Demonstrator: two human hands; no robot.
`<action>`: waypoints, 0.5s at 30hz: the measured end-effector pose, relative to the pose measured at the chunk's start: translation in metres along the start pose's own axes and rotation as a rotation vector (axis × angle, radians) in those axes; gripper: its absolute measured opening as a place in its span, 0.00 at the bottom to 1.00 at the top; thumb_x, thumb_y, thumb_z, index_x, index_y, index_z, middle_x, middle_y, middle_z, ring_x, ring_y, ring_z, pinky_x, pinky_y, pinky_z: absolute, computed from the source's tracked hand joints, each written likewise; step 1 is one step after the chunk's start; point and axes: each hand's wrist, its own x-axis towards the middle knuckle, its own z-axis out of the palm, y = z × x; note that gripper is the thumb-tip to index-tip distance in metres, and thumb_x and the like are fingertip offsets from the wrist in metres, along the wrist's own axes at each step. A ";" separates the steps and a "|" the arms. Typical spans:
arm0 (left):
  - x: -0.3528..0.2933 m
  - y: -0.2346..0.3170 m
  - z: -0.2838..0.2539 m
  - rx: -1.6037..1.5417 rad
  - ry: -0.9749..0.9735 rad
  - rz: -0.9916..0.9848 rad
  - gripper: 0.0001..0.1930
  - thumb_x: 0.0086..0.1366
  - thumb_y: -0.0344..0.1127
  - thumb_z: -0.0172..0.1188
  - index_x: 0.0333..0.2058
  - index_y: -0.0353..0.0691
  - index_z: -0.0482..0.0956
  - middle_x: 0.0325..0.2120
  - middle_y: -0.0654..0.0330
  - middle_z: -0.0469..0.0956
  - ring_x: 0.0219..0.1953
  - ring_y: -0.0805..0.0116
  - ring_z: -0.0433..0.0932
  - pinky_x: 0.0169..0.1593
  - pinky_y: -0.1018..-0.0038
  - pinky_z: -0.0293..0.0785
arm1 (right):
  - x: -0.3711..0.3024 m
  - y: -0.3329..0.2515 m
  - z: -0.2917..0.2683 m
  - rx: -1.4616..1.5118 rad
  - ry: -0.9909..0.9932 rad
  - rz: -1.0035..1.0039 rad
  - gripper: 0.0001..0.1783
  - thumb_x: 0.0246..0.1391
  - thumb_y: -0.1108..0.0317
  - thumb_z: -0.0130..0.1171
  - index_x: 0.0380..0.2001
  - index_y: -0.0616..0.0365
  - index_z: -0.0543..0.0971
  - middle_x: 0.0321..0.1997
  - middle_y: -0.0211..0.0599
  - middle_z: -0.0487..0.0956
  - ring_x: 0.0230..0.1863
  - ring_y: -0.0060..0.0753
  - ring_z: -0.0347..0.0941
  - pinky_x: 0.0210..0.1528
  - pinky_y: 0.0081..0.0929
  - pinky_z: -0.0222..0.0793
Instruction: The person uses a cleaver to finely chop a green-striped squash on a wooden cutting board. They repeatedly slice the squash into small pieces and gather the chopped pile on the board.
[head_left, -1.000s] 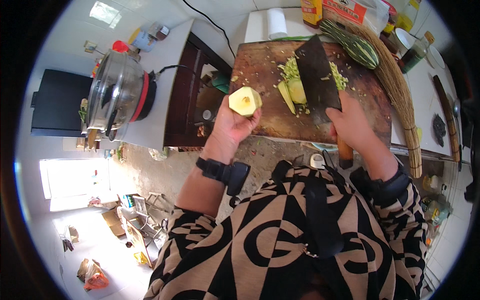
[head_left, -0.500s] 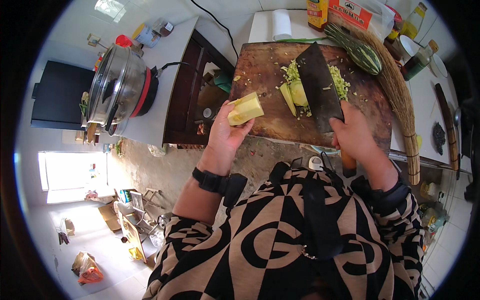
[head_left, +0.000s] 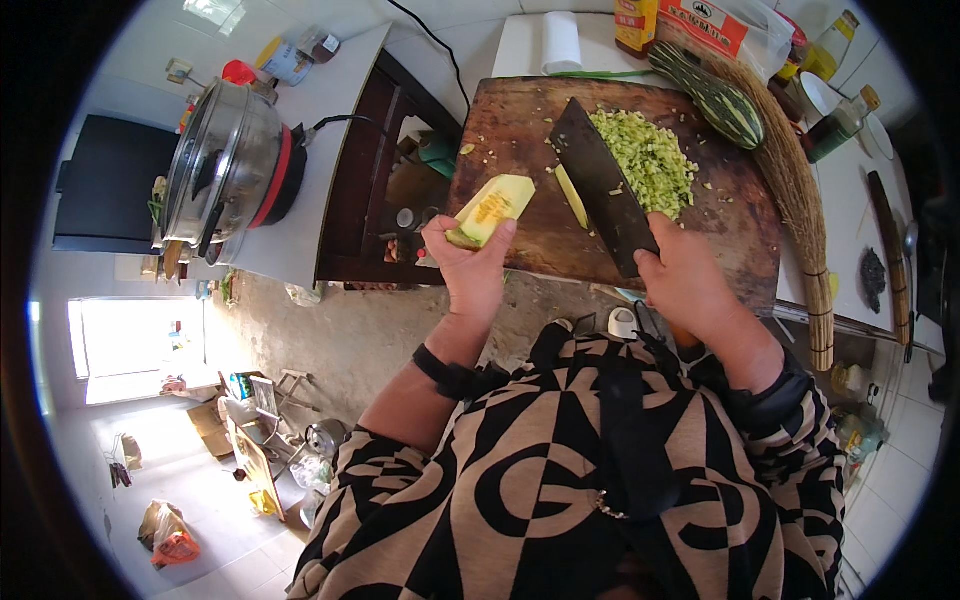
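Observation:
A pale squash piece (head_left: pixel 500 205) with a seedy yellow cut face and some green skin is gripped in my left hand (head_left: pixel 470 265), held up near the front left of the wooden chopping board (head_left: pixel 520 110). My right hand (head_left: pixel 685 275) is wrapped round the handle of a dark, broad-bladed cleaver (head_left: pixel 602 180). Its blade slants over the board. Just left of the blade lies a thin squash strip (head_left: pixel 571 196). Right of the blade spreads a heap of finely diced squash (head_left: pixel 645 155). The blade hides part of the board beneath it.
A whole striped green squash (head_left: pixel 708 95) rests at the board's far right, beside a straw broom (head_left: pixel 800 210). Bottles stand farther right, including a dark green one (head_left: pixel 840 125). To the left, a glass-lidded pot (head_left: pixel 225 170) sits on a white counter (head_left: pixel 330 160).
The cleaver has moved left off the diced heap, uncovering it. My left hand has turned the squash piece, so its seedy face shows. A pale chunk beside the blade is no longer visible.

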 end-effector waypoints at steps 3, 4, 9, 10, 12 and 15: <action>-0.007 -0.013 0.000 0.057 -0.022 0.057 0.29 0.47 0.27 0.71 0.40 0.41 0.57 0.48 0.49 0.60 0.52 0.63 0.61 0.51 0.69 0.63 | -0.001 -0.001 0.002 -0.153 0.032 -0.116 0.12 0.50 0.74 0.52 0.37 0.67 0.68 0.22 0.60 0.73 0.26 0.62 0.72 0.28 0.46 0.68; -0.011 -0.014 0.000 0.074 -0.038 0.087 0.30 0.45 0.27 0.72 0.39 0.41 0.57 0.48 0.48 0.59 0.53 0.61 0.60 0.53 0.68 0.61 | -0.001 -0.001 0.003 -0.213 0.052 -0.175 0.13 0.50 0.74 0.53 0.39 0.68 0.68 0.21 0.59 0.73 0.25 0.60 0.73 0.26 0.44 0.68; -0.030 -0.002 -0.003 0.508 -0.178 0.320 0.31 0.39 0.30 0.73 0.38 0.42 0.60 0.48 0.46 0.58 0.54 0.51 0.58 0.57 0.62 0.56 | -0.002 -0.007 0.009 -0.165 -0.006 -0.090 0.13 0.50 0.74 0.51 0.39 0.67 0.68 0.23 0.62 0.73 0.29 0.67 0.70 0.31 0.51 0.66; -0.030 0.001 -0.003 0.506 -0.208 0.318 0.31 0.40 0.31 0.74 0.38 0.42 0.60 0.48 0.46 0.58 0.54 0.50 0.57 0.57 0.62 0.57 | -0.002 -0.009 0.009 -0.168 -0.004 -0.087 0.13 0.50 0.74 0.51 0.39 0.67 0.68 0.22 0.62 0.73 0.29 0.66 0.71 0.31 0.51 0.66; -0.030 0.006 -0.001 0.495 -0.247 0.348 0.32 0.40 0.33 0.75 0.40 0.42 0.61 0.48 0.45 0.58 0.55 0.50 0.57 0.57 0.61 0.58 | -0.001 -0.011 0.008 -0.164 -0.024 -0.067 0.13 0.50 0.74 0.51 0.40 0.67 0.68 0.22 0.62 0.73 0.29 0.66 0.70 0.31 0.51 0.66; -0.025 0.011 0.002 0.517 -0.317 0.428 0.33 0.43 0.39 0.73 0.46 0.41 0.63 0.47 0.45 0.59 0.54 0.49 0.58 0.55 0.61 0.62 | 0.000 -0.013 0.007 -0.177 -0.057 -0.050 0.13 0.50 0.74 0.51 0.40 0.68 0.67 0.23 0.62 0.73 0.29 0.67 0.70 0.31 0.51 0.66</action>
